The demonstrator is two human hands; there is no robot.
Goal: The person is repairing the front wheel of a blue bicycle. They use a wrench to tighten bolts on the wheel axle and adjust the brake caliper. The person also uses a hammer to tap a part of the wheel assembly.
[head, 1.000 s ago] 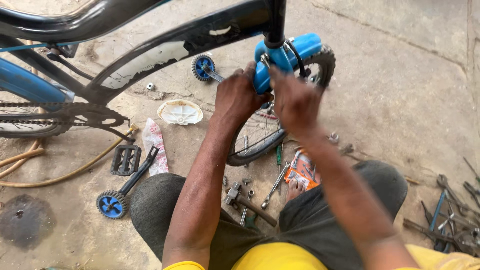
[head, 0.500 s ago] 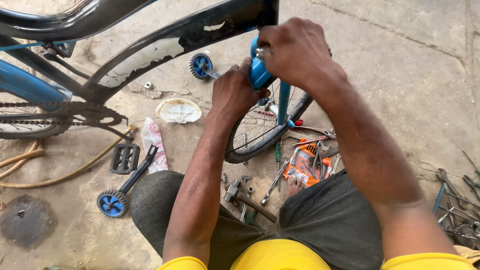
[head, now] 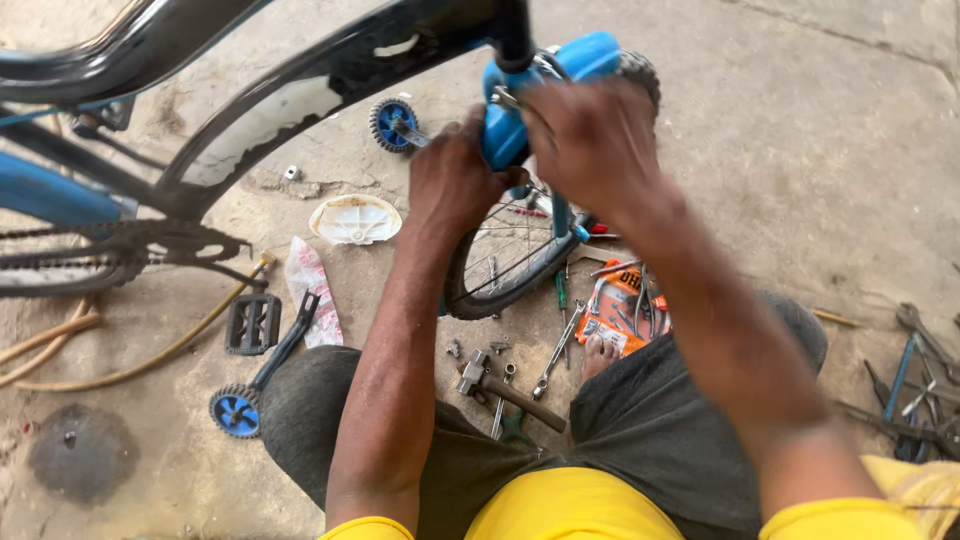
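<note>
A small bicycle with a black frame (head: 330, 70) stands over a concrete floor. Its blue front fork (head: 505, 130) and spoked front wheel (head: 510, 250) are right in front of me. My left hand (head: 455, 175) grips the fork's left side just under the head tube. My right hand (head: 590, 140) is closed over the top right of the fork, fingers wrapped around a metal part there; what is under the fingers is hidden. The blue mudguard (head: 590, 55) shows above my right hand.
On the floor lie a hammer (head: 505, 390), spanners (head: 558, 350), an orange tool packet (head: 622, 305), a black pedal (head: 252, 323), two blue training wheels (head: 237, 410) (head: 392, 122), a white plastic cover (head: 355, 218), a tan hose (head: 150, 350) and more tools (head: 915, 385) at right. The chain (head: 120, 245) runs left.
My right hand has moved from high on the head tube down onto the fork top, and the fork and wheel have turned back to the right. The view has shifted slightly.
</note>
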